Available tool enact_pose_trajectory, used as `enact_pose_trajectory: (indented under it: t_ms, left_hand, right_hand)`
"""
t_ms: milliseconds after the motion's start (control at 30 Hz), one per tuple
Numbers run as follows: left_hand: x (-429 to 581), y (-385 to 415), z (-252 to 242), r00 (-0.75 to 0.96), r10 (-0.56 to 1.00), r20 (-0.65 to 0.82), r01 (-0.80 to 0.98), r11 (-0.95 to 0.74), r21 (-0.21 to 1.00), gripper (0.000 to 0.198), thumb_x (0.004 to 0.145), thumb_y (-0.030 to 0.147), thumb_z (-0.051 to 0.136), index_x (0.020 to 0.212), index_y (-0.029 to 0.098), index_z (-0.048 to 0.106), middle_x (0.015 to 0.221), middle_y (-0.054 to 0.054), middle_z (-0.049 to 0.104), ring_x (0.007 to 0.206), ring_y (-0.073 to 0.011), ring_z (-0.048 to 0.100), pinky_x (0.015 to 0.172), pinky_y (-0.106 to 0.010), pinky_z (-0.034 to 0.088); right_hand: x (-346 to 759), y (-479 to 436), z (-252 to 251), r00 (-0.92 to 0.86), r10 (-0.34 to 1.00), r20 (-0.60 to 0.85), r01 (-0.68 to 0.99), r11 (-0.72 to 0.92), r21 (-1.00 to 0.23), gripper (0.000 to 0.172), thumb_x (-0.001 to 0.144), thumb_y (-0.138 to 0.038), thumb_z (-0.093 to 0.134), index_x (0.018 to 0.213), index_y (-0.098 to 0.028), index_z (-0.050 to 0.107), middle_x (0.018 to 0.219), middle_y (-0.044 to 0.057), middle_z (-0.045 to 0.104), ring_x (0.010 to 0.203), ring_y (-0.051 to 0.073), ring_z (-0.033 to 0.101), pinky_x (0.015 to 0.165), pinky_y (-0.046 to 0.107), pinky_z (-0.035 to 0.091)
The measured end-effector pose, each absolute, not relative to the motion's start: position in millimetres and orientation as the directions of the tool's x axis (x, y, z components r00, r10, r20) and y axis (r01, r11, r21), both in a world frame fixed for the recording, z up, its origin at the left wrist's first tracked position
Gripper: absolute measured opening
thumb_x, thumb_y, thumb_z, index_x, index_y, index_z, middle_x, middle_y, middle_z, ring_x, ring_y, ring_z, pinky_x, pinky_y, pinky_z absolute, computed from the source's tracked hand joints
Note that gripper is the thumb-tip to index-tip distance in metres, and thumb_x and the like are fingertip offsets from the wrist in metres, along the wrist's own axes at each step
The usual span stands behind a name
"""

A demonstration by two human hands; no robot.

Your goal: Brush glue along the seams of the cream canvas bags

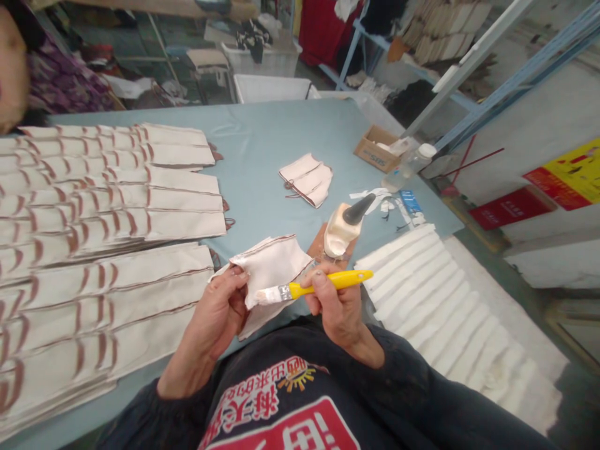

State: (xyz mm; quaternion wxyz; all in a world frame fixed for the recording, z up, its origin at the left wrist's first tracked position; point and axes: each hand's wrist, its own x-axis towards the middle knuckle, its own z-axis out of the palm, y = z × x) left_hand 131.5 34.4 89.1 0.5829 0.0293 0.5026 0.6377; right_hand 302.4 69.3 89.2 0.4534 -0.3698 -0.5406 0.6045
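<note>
Pinched in my left hand (220,312) is the left edge of a cream fabric piece (276,265) with brown-trimmed edges. My right hand (337,306) is closed round a paintbrush with a yellow handle (342,279). The brush's pale bristles lie against the lower left part of the fabric piece. Just beyond my right hand stands a cream bottle (341,231) with a dark, tilted nozzle, on a brown block. Farther back, a small cream fabric piece (308,178) with brown edges and a cord lies flat on the table.
Overlapping cream pieces (178,203) cover the left of the blue-green table (253,144). White strips (422,287) are layered on the right. A cardboard box (377,149), a clear jar (410,167) and paper scraps sit at the back right. Another person's arm (10,69) shows at the upper left.
</note>
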Motion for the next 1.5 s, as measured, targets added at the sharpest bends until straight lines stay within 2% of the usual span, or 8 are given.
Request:
enact_pose_trajectory:
  t_ms: [200, 467, 600, 767, 1000, 1100, 1333, 1500]
  left_hand:
    - [130.1, 35.8, 89.7, -0.291, 0.796, -0.531, -0.632, 0.256, 0.731, 0.028, 0.058, 0.021, 0.088, 0.084, 0.016, 0.077, 0.071, 0.002, 0.075, 0.059, -0.0115, 0.063, 0.054, -0.018, 0.053]
    - [113.1, 25.2, 68.6, -0.295, 0.856, -0.425, -0.324, 0.329, 0.887, 0.032, 0.066, 0.026, 0.081, 0.098, 0.022, 0.078, 0.077, 0.003, 0.073, 0.063, -0.0137, 0.059, 0.065, -0.024, 0.054]
    - [109.3, 22.0, 70.5, -0.359, 0.920, -0.157, 0.127, 0.215, 0.968, 0.010, 0.078, 0.029, 0.068, 0.077, 0.020, 0.072, 0.075, 0.001, 0.065, 0.071, -0.0173, 0.060, 0.067, -0.026, 0.049]
    - [116.9, 17.2, 75.5, -0.260, 0.924, 0.281, 0.595, -0.076, 0.800, 0.028, 0.086, 0.013, 0.051, 0.060, 0.024, 0.048, 0.059, 0.005, 0.042, 0.056, -0.0124, 0.044, 0.058, -0.024, 0.041]
    - [120.6, 12.7, 65.3, -0.207, 0.883, 0.422, 0.662, -0.191, 0.725, 0.022, 0.084, 0.008, 0.058, 0.069, 0.025, 0.057, 0.061, 0.002, 0.060, 0.054, -0.0140, 0.052, 0.058, -0.027, 0.043]
    - [121.8, 13.0, 62.9, -0.184, 0.877, 0.444, 0.673, -0.217, 0.707, 0.022, 0.084, 0.007, 0.059, 0.071, 0.025, 0.062, 0.063, 0.000, 0.065, 0.054, -0.0150, 0.055, 0.054, -0.027, 0.041]
    - [125.6, 13.8, 62.3, -0.094, 0.854, 0.511, 0.699, -0.309, 0.645, 0.026, 0.089, 0.002, 0.055, 0.078, 0.023, 0.063, 0.066, 0.001, 0.059, 0.059, -0.0152, 0.054, 0.058, -0.027, 0.041]
    - [125.8, 11.9, 59.7, -0.062, 0.851, 0.521, 0.688, -0.342, 0.641, 0.028, 0.092, -0.001, 0.053, 0.079, 0.023, 0.059, 0.070, 0.001, 0.056, 0.061, -0.0147, 0.052, 0.060, -0.027, 0.041]
  right_hand:
    - [303.8, 71.7, 86.6, -0.491, 0.866, -0.092, -0.111, -0.167, -0.980, 0.047, 0.098, -0.062, 0.059, 0.080, -0.019, 0.065, 0.047, -0.007, 0.046, 0.039, 0.008, 0.039, 0.040, 0.021, 0.030]
    - [322.6, 118.6, 105.1, -0.094, 0.994, 0.050, -0.302, 0.019, -0.953, 0.043, 0.092, -0.061, 0.070, 0.077, -0.021, 0.067, 0.045, -0.010, 0.039, 0.038, 0.007, 0.033, 0.039, 0.020, 0.029]
    - [314.3, 129.6, 112.1, -0.120, 0.990, 0.073, -0.360, 0.025, -0.933, 0.043, 0.090, -0.061, 0.075, 0.076, -0.020, 0.069, 0.048, -0.010, 0.042, 0.037, 0.005, 0.034, 0.037, 0.019, 0.027]
    - [300.2, 129.3, 123.5, -0.221, 0.972, 0.078, -0.339, -0.001, -0.941, 0.044, 0.094, -0.060, 0.070, 0.077, -0.020, 0.069, 0.049, -0.009, 0.048, 0.036, 0.004, 0.035, 0.036, 0.018, 0.028]
    - [296.3, 117.6, 135.7, -0.431, 0.902, -0.007, -0.168, -0.088, -0.982, 0.044, 0.095, -0.061, 0.065, 0.075, -0.022, 0.063, 0.046, -0.008, 0.045, 0.036, 0.007, 0.037, 0.034, 0.021, 0.029]
    - [299.6, 118.1, 134.9, -0.415, 0.909, -0.024, -0.139, -0.089, -0.986, 0.044, 0.095, -0.061, 0.064, 0.074, -0.023, 0.063, 0.045, -0.008, 0.044, 0.035, 0.007, 0.035, 0.033, 0.022, 0.026]
    - [296.7, 117.1, 129.5, -0.432, 0.899, -0.068, -0.115, -0.130, -0.985, 0.044, 0.095, -0.059, 0.063, 0.073, -0.022, 0.061, 0.043, -0.010, 0.037, 0.035, 0.006, 0.031, 0.035, 0.021, 0.025]
    - [301.0, 115.9, 124.8, -0.327, 0.944, -0.043, -0.134, -0.091, -0.987, 0.045, 0.095, -0.061, 0.063, 0.073, -0.021, 0.062, 0.043, -0.011, 0.037, 0.035, 0.006, 0.030, 0.037, 0.021, 0.024]
